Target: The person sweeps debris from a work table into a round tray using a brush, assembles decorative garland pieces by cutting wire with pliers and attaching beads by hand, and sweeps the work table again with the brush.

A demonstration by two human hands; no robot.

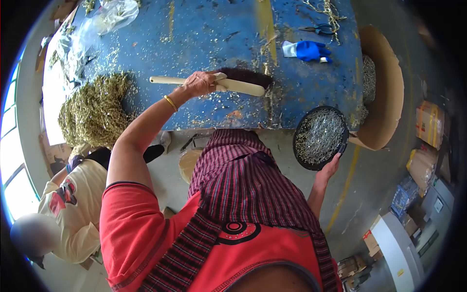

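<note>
My left hand [199, 83] is closed around a hand brush [243, 87] with a cream handle and dark bristles. The bristles rest on the blue tabletop [204, 34], which is strewn with small shiny bits. With its fingers at the rim, my right hand [330, 168] holds a round black dish [346, 130] just off the table's near edge. Inside the dish lie many small silvery pieces [325, 131], with golden ones along one side.
A golden, glittery bundle [97, 107] lies at the table's left end, near clear plastic bags [116, 17]. A blue-and-white glove [309, 50] and pliers [318, 29] are farther right. A cardboard drum [389, 92] stands beside the table; another person [78, 209] is at left.
</note>
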